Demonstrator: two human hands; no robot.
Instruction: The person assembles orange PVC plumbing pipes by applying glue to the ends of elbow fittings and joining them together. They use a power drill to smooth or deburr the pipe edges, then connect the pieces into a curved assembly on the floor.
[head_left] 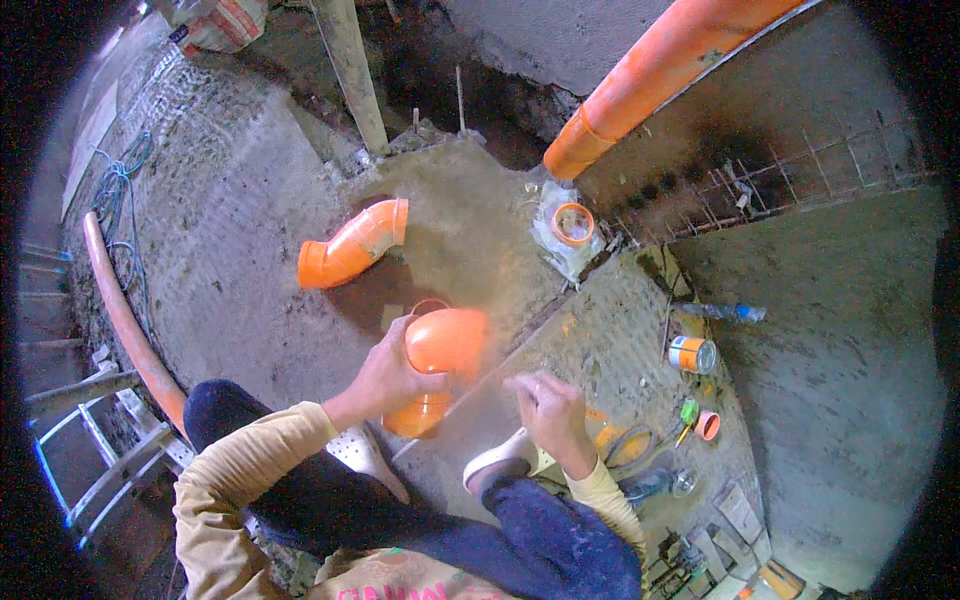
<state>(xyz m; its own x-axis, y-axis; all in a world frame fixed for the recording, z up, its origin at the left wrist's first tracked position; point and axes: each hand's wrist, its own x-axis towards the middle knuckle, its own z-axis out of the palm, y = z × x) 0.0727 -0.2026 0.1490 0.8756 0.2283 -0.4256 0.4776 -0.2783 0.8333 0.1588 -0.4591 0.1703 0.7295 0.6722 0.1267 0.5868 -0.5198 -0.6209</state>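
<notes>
My left hand (385, 375) grips an orange plastic pipe elbow (445, 338) in front of my knees, fingers wrapped around its near side. The elbow's right edge is blurred. To the right of it, apart from it, my right hand (552, 412) is closed with the fingers curled in. Whether anything small is in those fingers is hidden. Farther out, a second orange elbow (352, 245) lies on the dusty concrete floor. An open orange pipe socket (573, 224) stands in the floor with pale plastic sheeting around it.
A long orange pipe (660, 75) slants down from the upper right toward the socket. A can (692, 354), a small orange pipe piece (707, 426) and scattered tools lie to my right. Another pipe (130, 320), a metal ladder (105, 450) and cable (122, 190) are on the left.
</notes>
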